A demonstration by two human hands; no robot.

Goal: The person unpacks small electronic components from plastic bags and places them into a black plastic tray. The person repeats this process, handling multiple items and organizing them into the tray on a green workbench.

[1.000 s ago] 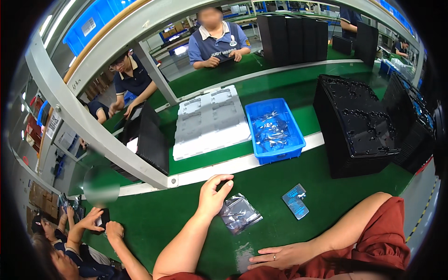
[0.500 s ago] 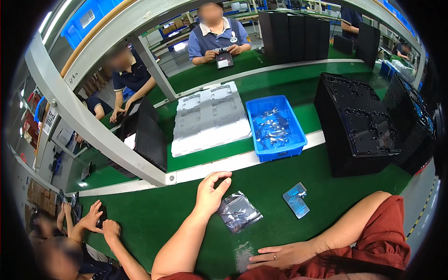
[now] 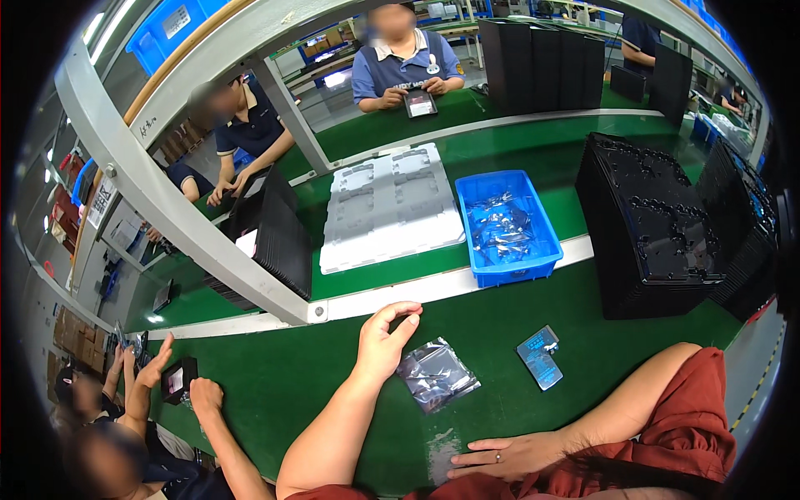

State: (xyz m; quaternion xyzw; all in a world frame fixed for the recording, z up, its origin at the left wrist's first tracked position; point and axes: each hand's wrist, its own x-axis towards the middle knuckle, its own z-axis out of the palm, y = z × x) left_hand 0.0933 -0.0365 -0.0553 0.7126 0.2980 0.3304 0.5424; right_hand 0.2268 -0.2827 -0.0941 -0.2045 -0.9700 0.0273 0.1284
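My left hand rests on the green bench top with its fingers loosely bent and the thumb apart, holding nothing. Just right of its wrist lies a silvery, see-through plastic bag, flat and creased. My right hand, with a ring on one finger, lies flat near the bench's front edge, fingers stretched out and empty. Between that forearm and the blue bin sits a small flat grey L-shaped piece with blue markings; neither hand touches it.
Beyond a white rail stand a blue bin of crumpled clear bags and white moulded trays. Tall stacks of black trays rise at the right. A grey post slants across the left. Co-workers sit at the left and across the bench.
My hands keep their poses while the whole view shifts slightly. At the left, a co-worker's hand has lifted away from a small black box, which now shows more fully.
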